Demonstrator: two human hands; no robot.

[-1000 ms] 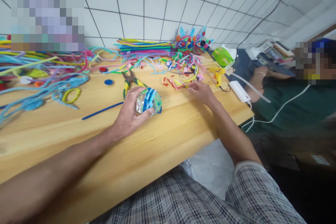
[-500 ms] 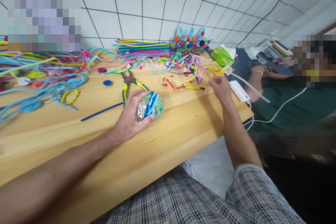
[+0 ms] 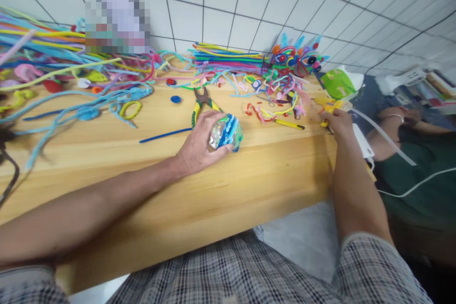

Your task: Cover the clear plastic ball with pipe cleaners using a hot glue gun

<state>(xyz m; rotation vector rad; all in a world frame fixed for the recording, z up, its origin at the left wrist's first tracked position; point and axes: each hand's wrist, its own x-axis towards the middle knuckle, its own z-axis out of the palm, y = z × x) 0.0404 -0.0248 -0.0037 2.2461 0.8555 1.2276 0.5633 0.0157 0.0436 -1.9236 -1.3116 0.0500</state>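
My left hand (image 3: 201, 145) is closed around a round craft piece (image 3: 228, 132) with blue and light-blue stripes over a shiny, green-flecked surface, held above the table. Just behind that hand lie pliers (image 3: 204, 99) with green and yellow handles, partly covered by my fingers. At the table's right end my right hand (image 3: 340, 123) has its fingers wrapped round the handle of a yellow glue gun (image 3: 326, 104). A long clear glue stick (image 3: 386, 137) sticks out from its back. A blue pipe cleaner (image 3: 166, 135) lies left of my left hand.
Loose pipe cleaners (image 3: 71, 97) cover the left side. A bundle of them (image 3: 228, 59), cut scraps (image 3: 281, 88) and colourful masks (image 3: 297, 59) lie along the wall. A yellow cutter (image 3: 290, 124) and a green packet (image 3: 338, 83) are nearer my right hand. Another person's arm (image 3: 388, 128) rests at right.
My right hand has closed on the glue gun's handle. The view has swung left, so the table appears further right. My left hand keeps hold of the round craft piece.
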